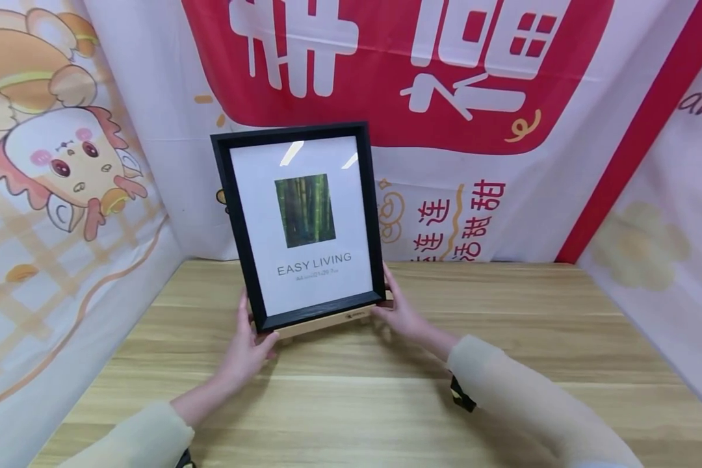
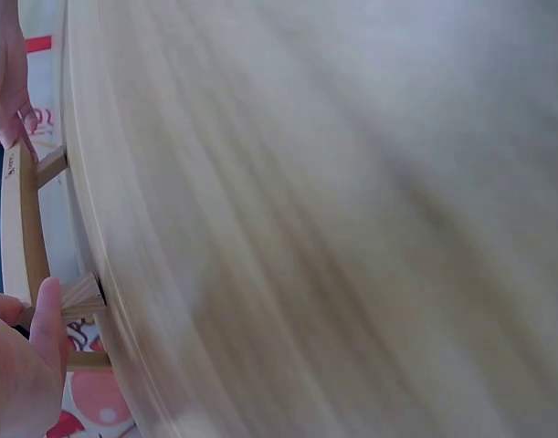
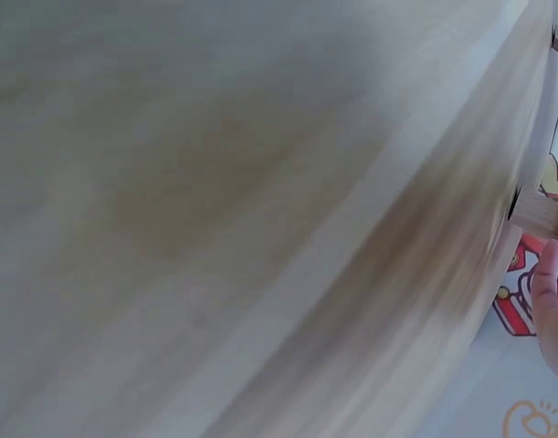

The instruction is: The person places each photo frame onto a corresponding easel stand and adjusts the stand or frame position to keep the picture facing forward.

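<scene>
A black picture frame [image 1: 376,214] leans back on a light wooden easel [image 1: 322,324], tilted a little sideways. Behind its glazing is a white sheet with a bamboo picture and the words EASY LIVING. At the lower left corner my left hand [image 1: 248,351] grips the ledge end, thumb in front and fingers up along the frame's side. My right hand [image 1: 402,315] holds the lower right corner in a similar way. The left wrist view shows the ledge between both hands and the easel's wooden legs [image 2: 82,297] at the table. Only part of the right hand [image 3: 554,310] appears in the right wrist view.
Under the easel is a wood-grain table [image 1: 351,403]. A red and white printed cloth [image 1: 456,140] hangs behind it, a cartoon-printed cloth [image 1: 64,195] on the left and a pale cloth [image 1: 667,279] on the right.
</scene>
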Demonstrator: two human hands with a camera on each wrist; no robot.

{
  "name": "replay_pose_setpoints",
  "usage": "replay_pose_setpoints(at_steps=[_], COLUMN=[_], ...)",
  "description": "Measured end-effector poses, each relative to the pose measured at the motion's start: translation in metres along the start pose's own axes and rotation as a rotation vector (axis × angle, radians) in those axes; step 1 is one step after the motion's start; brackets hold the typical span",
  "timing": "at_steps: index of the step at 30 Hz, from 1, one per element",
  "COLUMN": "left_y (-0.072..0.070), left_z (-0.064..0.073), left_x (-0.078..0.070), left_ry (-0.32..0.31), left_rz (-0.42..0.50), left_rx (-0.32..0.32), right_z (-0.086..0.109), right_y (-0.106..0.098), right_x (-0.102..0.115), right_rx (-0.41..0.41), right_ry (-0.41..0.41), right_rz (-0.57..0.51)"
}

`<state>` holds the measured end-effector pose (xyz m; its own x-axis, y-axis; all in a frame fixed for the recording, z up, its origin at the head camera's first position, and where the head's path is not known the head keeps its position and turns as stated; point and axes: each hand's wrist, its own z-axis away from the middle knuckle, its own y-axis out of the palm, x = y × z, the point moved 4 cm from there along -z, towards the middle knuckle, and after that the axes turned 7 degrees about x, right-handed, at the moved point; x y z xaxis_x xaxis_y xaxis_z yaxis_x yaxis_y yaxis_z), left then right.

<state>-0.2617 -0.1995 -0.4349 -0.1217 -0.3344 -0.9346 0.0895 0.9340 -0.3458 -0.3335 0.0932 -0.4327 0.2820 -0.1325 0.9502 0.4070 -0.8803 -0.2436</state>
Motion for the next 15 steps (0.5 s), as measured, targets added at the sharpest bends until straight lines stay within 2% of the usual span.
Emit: replay_pose_setpoints(at_steps=[8,15], left_y=[0.023,0.042], left_z=[-0.006,-0.012], left_x=[-0.007,-0.013], left_ry=[-0.005,0.012], left_rz=[0.020,0.008], left_rx=[0.042,0.069], right_z=[0.023,0.043], right_y=[-0.022,-0.037], right_x=[0.000,0.002], right_rx=[-0.050,-0.086], right_ry=[0.046,0.020], right_rz=[0.053,0.103])
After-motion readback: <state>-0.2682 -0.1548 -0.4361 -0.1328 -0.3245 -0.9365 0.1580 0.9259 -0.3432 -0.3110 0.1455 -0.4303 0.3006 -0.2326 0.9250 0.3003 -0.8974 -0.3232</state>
